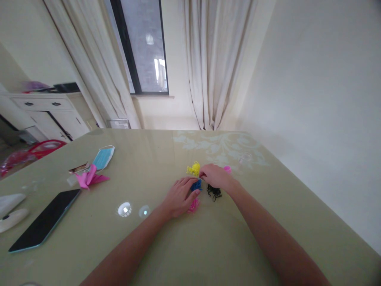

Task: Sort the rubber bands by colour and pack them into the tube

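Close work at mid-bench [226, 246]: blue heap of small, thin loops [196, 185] sits between the hands, left hand [179, 198] half open, thumb and fingers bracketing it. Right hand [217, 176] pinched nearly closed at its far right edge; cannot tell whether anything is gripped. Tangled yellow loops [194, 168] lie just far, tangled black loops [214, 192] right, tangled pink loops [193, 205] near, by the left thumb. Risk, I judge: crowded heaps could mix if a wrist drags; a snagged loop could scatter others across the glossy top.
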`<state>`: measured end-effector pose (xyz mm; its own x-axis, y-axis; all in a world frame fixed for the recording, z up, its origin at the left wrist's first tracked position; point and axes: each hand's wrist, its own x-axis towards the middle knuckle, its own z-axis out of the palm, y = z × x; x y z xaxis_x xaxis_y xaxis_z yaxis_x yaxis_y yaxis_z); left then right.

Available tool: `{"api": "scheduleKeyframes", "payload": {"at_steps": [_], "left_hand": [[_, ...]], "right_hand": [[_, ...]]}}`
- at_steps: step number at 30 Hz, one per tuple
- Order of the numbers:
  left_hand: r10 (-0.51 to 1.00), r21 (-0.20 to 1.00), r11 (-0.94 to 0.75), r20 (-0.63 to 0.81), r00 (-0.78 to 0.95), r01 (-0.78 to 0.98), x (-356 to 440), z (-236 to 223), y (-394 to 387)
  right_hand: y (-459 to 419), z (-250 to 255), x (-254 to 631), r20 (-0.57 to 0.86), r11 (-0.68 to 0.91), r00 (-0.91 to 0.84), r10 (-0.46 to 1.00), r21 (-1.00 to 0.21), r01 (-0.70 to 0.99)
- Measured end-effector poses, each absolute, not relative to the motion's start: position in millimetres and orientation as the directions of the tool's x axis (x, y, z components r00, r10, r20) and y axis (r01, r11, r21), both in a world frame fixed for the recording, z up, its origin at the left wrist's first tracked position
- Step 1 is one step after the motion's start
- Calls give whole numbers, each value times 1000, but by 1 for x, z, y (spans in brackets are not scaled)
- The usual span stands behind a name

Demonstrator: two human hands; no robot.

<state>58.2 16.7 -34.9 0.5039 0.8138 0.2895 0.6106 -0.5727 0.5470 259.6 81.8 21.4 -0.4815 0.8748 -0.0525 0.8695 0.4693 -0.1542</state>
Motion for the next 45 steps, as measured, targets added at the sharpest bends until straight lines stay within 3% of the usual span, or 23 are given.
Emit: {"api": "scheduleKeyframes", "payload": {"at_steps": [7, 11, 17, 21, 24, 30, 36, 45], "left_hand": [[807, 570, -585, 333, 488, 577, 58, -43, 19], [818, 598, -573, 370, 441, 561, 57, -46, 22], [824, 630, -565, 458, 333, 533, 56, -47, 24], [830, 646, -551, 489, 267, 529, 56, -48, 26], [855, 671, -499, 482, 189, 548, 57, -49, 31], [900, 754, -383, 434, 34, 533, 54, -52, 45], [898, 791, -351, 436, -58, 501, 49, -52, 51], [891, 781, -379, 454, -33, 496, 49, -52, 53]], "right_hand": [[83, 16, 257, -82, 467, -480, 873, -139, 873], [84, 26, 261, -13, 449, -453, 891, -126, 885], [74, 63, 271, 276, 358, -308, 910, -153, 921], [74, 85, 300, 588, 290, -57, 807, -310, 905], [79, 83, 331, 711, 205, 74, 699, -299, 932], [84, 19, 372, 592, -6, 300, 748, -446, 895], [83, -25, 375, 495, 63, 387, 778, -673, 737], [62, -4, 329, 673, 221, 393, 627, -637, 739]]}}
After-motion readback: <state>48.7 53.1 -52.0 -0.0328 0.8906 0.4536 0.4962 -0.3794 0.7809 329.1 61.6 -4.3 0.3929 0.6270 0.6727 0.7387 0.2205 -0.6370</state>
